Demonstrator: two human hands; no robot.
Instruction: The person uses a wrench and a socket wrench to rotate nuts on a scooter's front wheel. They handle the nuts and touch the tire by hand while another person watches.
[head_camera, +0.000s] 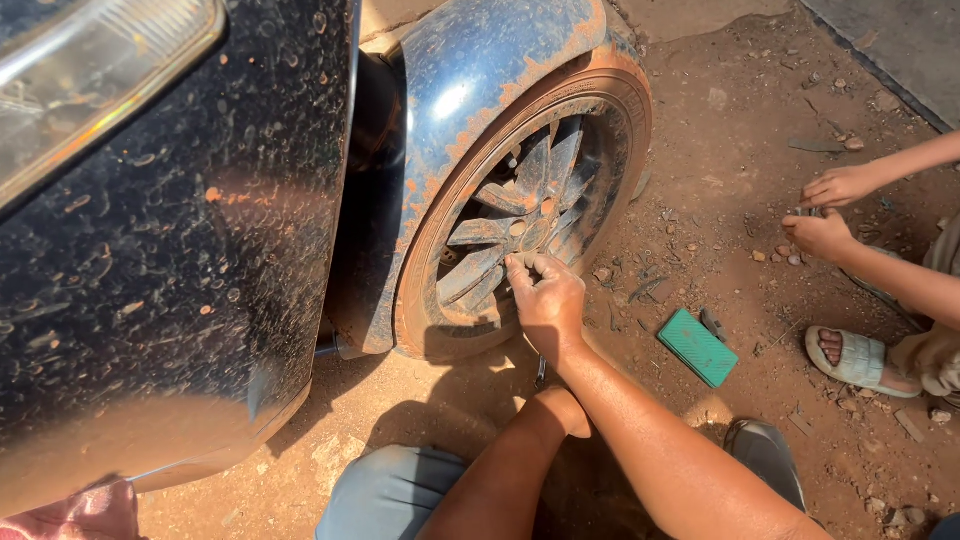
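Currently, wheel: mud-caked dark alloy wheel with radiating spokes (520, 225) on the dusty dark blue car body (180, 260), tilted outward under the fender, standing on the red dirt ground (720, 130)
Right hand: right hand (548, 300) at the hub, fingers curled and pinched on something small near the wheel centre; what they pinch is too small to tell
Left hand: left hand (560, 405) tucked below the right forearm, clenched; a thin dark tool tip shows just above it, but whether it grips that tool I cannot tell
Doing it well (judgement): brace the wrist against a spoke, turn with fingertips only, keep the small part square to the hub so it does not cross-thread or drop into the dirt
Risk (judgement): mud on the spokes makes slipping likely; a dropped part would be hard to find among the pebbles
Count, wheels: one
Count, own hands: two
Count, other person's hands: two (830, 205), close together near the right edge of the ground, fingering small bits
Count, green flat rectangular pad (698, 347): one, on the ground between wheel and sandalled foot (850, 358)
Count, sandals in view: one
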